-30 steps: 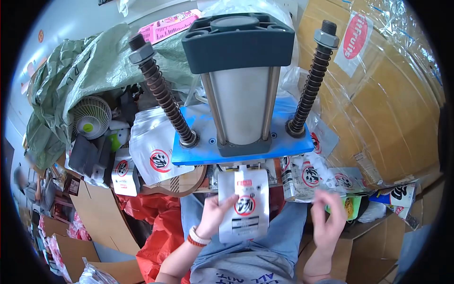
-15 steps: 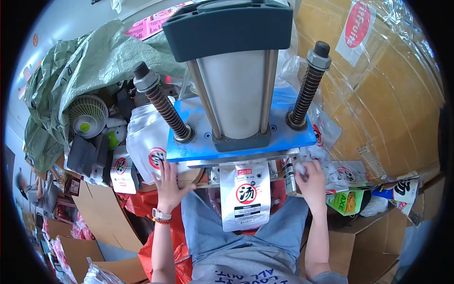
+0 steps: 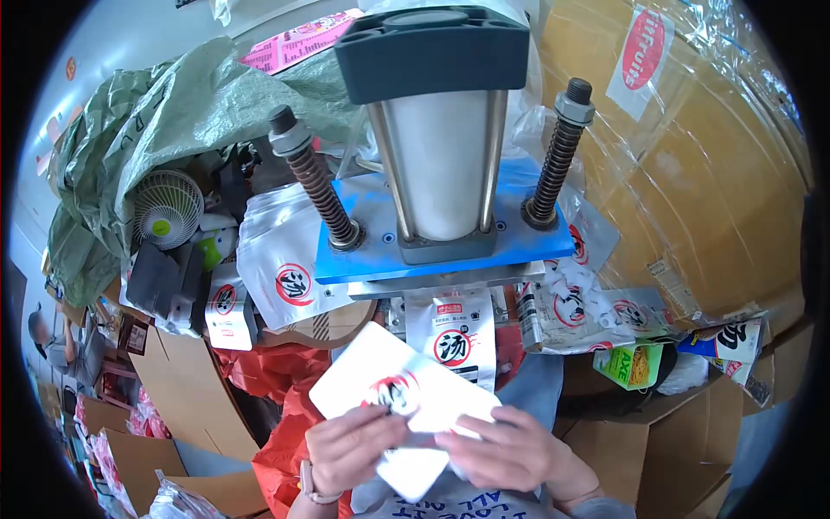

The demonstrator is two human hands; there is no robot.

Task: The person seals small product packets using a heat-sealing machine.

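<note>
My left hand (image 3: pixel 359 443) is closed on a white printed pouch (image 3: pixel 458 389) held low in front of my body. From the other side my right hand (image 3: pixel 497 445) grips the same pouch, its fingers a little blurred. A white corner sticks out below both hands; whether it belongs to a second pouch I cannot tell. Behind them another white pouch (image 3: pixel 451 346) with a red circle lies under the front edge of the press's blue plate (image 3: pixel 441 259). The press cylinder (image 3: pixel 441 164) stands above that plate.
A stack of pouches (image 3: pixel 290 285) lies left of the press, near a fan (image 3: pixel 168 212). Silvery pouches and plastic scraps (image 3: pixel 579 307) lie to the right. A large carton (image 3: pixel 692 164) rises at the back right. A person (image 3: pixel 65 342) is far left.
Both hands have left the sides of the press and come together low in front, now holding a pouch. The view has shifted slightly. The pouch under the press remains there.
</note>
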